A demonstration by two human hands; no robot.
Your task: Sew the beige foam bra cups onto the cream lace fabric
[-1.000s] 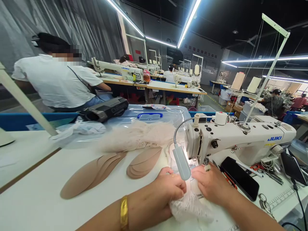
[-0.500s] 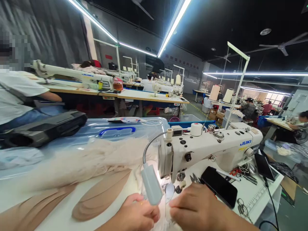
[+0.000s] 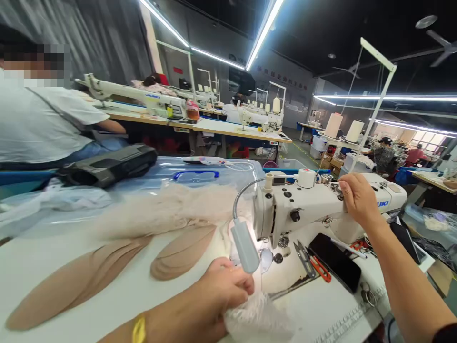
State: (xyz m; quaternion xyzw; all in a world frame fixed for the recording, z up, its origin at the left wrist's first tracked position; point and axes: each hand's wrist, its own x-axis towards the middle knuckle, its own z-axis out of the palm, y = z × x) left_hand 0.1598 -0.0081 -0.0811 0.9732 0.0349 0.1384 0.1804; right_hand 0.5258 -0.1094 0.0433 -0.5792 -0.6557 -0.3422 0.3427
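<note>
My left hand is closed on a bunch of white lace fabric just in front of the needle area, below the grey gooseneck lamp. My right hand is raised onto the top of the white sewing machine, fingers curled over its upper edge near the blue logo. Stacks of tan cup-shaped pieces lie on the white table to the left, with pale beige lace heaped behind them.
Thread snips with orange handles and a black phone lie right of the needle. A clear lidded bin and a black device sit behind the table. A person in a white shirt sits at far left; other workers are farther back.
My right hand has left the lace by the needle and risen onto the top of the sewing machine. My left hand stays gripping the lace. The view has shifted.
</note>
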